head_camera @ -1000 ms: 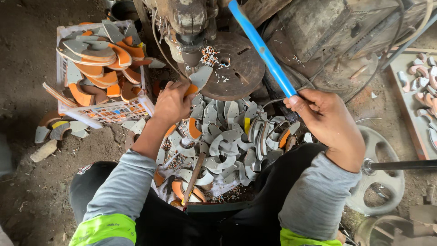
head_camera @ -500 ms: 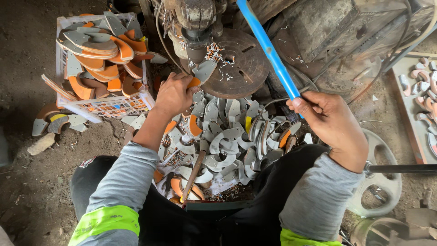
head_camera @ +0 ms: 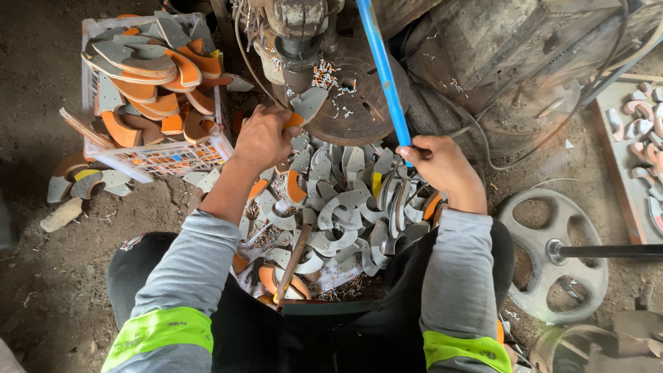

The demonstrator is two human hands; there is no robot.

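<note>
**Hands at the press: one on a sole piece, one on the blue lever**

Both hands are busy at the machine. Left hand (head_camera: 261,138) is closed around a grey sole piece (head_camera: 306,105) with an orange edge, holding it up against the round metal plate (head_camera: 352,103) under the press head (head_camera: 297,31). Right hand (head_camera: 442,164) is wrapped tight around the lower end of the blue lever (head_camera: 383,72), which slants up and away to the top edge of the view.

Below both hands sits a heap of cut pieces (head_camera: 338,207), grey and orange, curved like horseshoes, filling the space between the person's knees. A wooden-handled tool (head_camera: 293,262), possibly a hammer, lies on the heap near the lap; its head is hard to make out.

To the left, a white plastic crate (head_camera: 162,157) stands on the dirt floor, stacked full of grey and orange shoe soles (head_camera: 145,76), with a few more scattered beside it. To the right, 1 spoked metal wheel (head_camera: 552,273) lies flat on a dark rod, and a tray of pale curved pieces (head_camera: 639,124) sits at the far right edge. Grey sleeves carry bright yellow-green bands.
</note>
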